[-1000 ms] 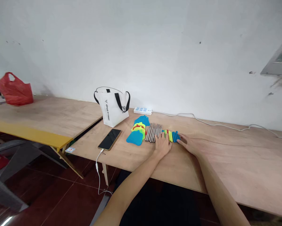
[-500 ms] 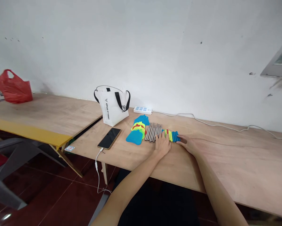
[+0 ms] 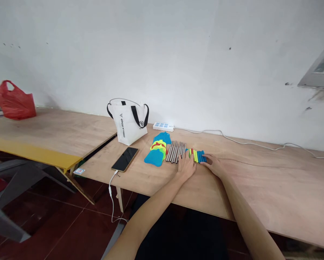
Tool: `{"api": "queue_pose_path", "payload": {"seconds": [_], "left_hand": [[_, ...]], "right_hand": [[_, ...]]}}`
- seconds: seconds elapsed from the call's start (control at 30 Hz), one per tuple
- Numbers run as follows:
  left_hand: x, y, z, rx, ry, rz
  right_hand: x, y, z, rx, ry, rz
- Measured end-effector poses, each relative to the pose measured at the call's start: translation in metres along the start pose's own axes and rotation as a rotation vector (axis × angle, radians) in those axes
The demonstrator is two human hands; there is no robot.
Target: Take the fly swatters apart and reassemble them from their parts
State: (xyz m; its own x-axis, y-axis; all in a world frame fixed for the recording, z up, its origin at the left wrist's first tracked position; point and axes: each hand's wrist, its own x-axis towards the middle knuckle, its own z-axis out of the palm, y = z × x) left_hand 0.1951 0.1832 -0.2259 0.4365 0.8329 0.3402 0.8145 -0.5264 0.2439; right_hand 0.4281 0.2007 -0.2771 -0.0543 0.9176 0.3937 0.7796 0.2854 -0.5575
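Observation:
My left hand (image 3: 186,165) lies flat on the wooden table (image 3: 259,187), fingers stretched out and touching the near ends of a row of coloured sticks (image 3: 197,156) in green, yellow and blue. My right hand (image 3: 213,164) rests flat beside it, fingertips against the blue sticks at the row's right end. Just left of the coloured sticks lies a row of grey metal rods (image 3: 175,151). A pile of blue, yellow and red mesh pieces (image 3: 157,151) sits left of the rods.
A phone (image 3: 125,159) on a white cable lies near the table's front left corner. A white tote bag (image 3: 129,122) stands behind it, a power strip (image 3: 163,126) by the wall. A red plastic bag (image 3: 13,102) sits on the neighbouring table at far left.
Both hands stay on the sticks, with hardly any shift. The view has drifted slightly.

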Motion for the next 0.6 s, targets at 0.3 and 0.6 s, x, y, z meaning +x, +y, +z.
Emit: {"api": "queue_pose_path", "payload": {"seconds": [0.3,0.6], "left_hand": [[-0.0007,0.0004,-0.0017,-0.014,-0.018,-0.006],[-0.0001,0.0002,0.0010,-0.028,0.007,0.005]], "right_hand": [[-0.0021,-0.0019,0.0018,-0.020,0.023,-0.028],[-0.0020,0.0006,0.0050,-0.054,0.045,-0.046]]}}
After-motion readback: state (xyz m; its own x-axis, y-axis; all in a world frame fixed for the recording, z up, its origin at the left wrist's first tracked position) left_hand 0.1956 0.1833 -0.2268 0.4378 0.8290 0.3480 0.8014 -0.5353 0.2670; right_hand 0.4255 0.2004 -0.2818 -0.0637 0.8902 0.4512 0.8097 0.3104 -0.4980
